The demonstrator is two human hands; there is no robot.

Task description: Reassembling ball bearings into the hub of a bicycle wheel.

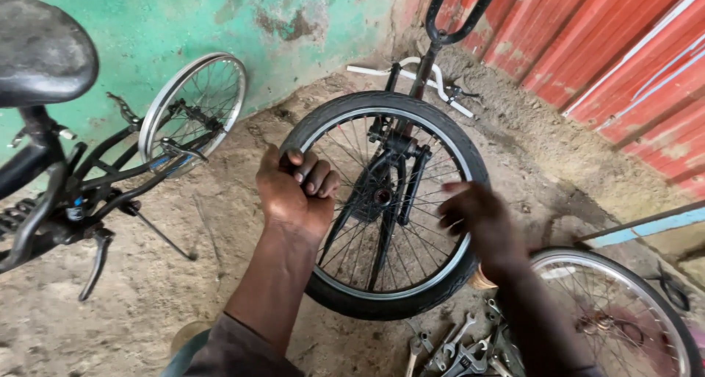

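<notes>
A bicycle wheel with a black tyre (382,106) and silver rim stands between the legs of a black fork (393,189), on an upside-down bike whose white handlebar (411,67) rests on the ground. My left hand (297,189) is closed around the tyre and rim on the wheel's left side. Over the spokes at the wheel's right side is my right hand (477,223), blurred, with its fingers bent. Whether it holds anything cannot be told.
A black bicycle with a black saddle (40,50) stands at the left, with a bare silver rim (192,109) against the green wall. Several spanners (455,351) lie on the dirt floor at the bottom. Another wheel (624,311) lies at the lower right by a red corrugated wall (624,46).
</notes>
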